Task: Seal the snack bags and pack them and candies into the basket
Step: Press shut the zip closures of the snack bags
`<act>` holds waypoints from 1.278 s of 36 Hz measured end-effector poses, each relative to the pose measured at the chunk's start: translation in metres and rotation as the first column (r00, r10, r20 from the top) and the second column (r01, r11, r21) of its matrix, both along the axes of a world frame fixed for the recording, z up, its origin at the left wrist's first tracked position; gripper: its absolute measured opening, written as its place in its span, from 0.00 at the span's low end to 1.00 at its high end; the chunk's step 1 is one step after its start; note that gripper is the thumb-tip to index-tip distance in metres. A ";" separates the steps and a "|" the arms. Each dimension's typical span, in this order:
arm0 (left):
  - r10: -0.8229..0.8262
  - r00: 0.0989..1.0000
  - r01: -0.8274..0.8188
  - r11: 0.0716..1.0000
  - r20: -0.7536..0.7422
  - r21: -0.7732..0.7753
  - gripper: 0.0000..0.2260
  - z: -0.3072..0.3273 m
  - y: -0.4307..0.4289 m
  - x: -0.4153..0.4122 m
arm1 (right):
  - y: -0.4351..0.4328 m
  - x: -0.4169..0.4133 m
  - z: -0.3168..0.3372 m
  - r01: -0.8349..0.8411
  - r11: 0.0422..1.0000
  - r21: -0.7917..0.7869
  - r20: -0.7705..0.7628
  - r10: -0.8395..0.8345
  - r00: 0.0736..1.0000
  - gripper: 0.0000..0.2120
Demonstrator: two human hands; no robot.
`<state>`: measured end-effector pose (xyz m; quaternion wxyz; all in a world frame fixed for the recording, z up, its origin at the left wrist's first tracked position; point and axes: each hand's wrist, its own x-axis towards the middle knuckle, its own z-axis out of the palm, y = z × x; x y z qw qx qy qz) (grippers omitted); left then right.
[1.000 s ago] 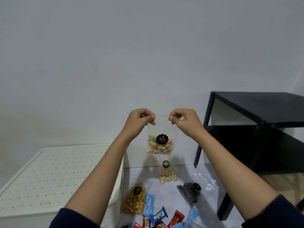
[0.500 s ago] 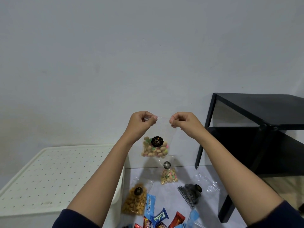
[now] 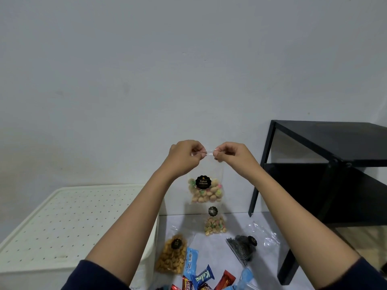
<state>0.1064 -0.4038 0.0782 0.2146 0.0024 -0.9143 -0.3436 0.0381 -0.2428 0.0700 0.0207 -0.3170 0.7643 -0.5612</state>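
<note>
Up in the middle of the frame we had the snack bag (image 3: pixel 206 189) hanging in the air against the wall, its biscuits slumped to the bottom under a dark round sticker. Our left hand (image 3: pixel 184 155) pinched the top edge at one end and our right hand (image 3: pixel 230 154) pinched it at the other. Fingers were curled on both, and the hands were close together, with only a short run of the clear strip (image 3: pixel 206 152) showing between them.

This looked to us like the sealing step itself. Whether the strip was already pressed closed we could not tell, because the plastic was too clear and fine.

To do it well, we judged the strip should be held level and taut, with the biscuits' weight hanging straight so the two sides lined up. Then thumb and forefinger could press along from one end to the other, leaving no gap. A hard sideways tug would likely crumple film this thin.

Down at lower centre, on the floor (image 3: pixel 230 268), plenty was waiting. There was a second bag (image 3: pixel 214 225) of the same biscuits, an orange bag (image 3: pixel 172 256) to its left and a dark bag (image 3: pixel 241 248) to its right. The candies (image 3: pixel 204 277) lay along the bottom edge.

A white box (image 3: pixel 62 222) with a dotted lid sat at lower left and a black table (image 3: pixel 335 143) at right. We could not pick out a basket for certain.
</note>
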 end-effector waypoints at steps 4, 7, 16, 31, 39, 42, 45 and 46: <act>0.025 0.999 -0.025 1.000 -0.027 0.004 0.04 -0.004 0.002 -0.001 | 0.000 0.000 -0.001 0.009 0.999 -0.032 0.042 -0.008 0.999 0.05; 0.016 0.999 -0.014 0.999 -0.047 0.043 0.03 -0.006 0.003 -0.001 | -0.003 -0.001 -0.002 0.050 0.998 -0.028 -0.021 -0.050 0.999 0.08; -0.058 0.998 0.058 0.998 0.012 0.003 0.03 0.002 0.003 -0.003 | -0.005 -0.004 -0.002 0.125 0.992 0.018 -0.130 -0.121 0.984 0.07; -0.053 0.998 0.053 0.998 0.024 0.016 0.04 -0.002 0.007 -0.003 | 0.006 -0.003 0.002 0.048 0.995 0.084 -0.091 -0.041 0.995 0.06; -0.131 0.986 0.117 0.984 0.100 0.131 0.02 0.001 0.000 0.000 | 0.007 -0.007 -0.004 0.028 0.999 0.025 0.010 -0.029 1.000 0.05; -0.112 0.987 0.100 0.989 0.116 0.109 0.01 0.001 -0.004 0.000 | 0.007 -0.009 -0.004 0.036 0.999 0.003 0.029 -0.036 0.999 0.07; -0.108 0.988 0.098 0.991 0.112 0.090 0.02 0.000 -0.006 0.002 | 0.007 -0.011 -0.003 0.038 0.999 -0.006 0.039 -0.037 0.999 0.06; -0.101 0.990 0.092 0.992 0.099 0.087 0.03 -0.001 -0.006 0.002 | 0.007 -0.012 -0.003 0.038 0.999 0.000 0.039 -0.038 0.999 0.06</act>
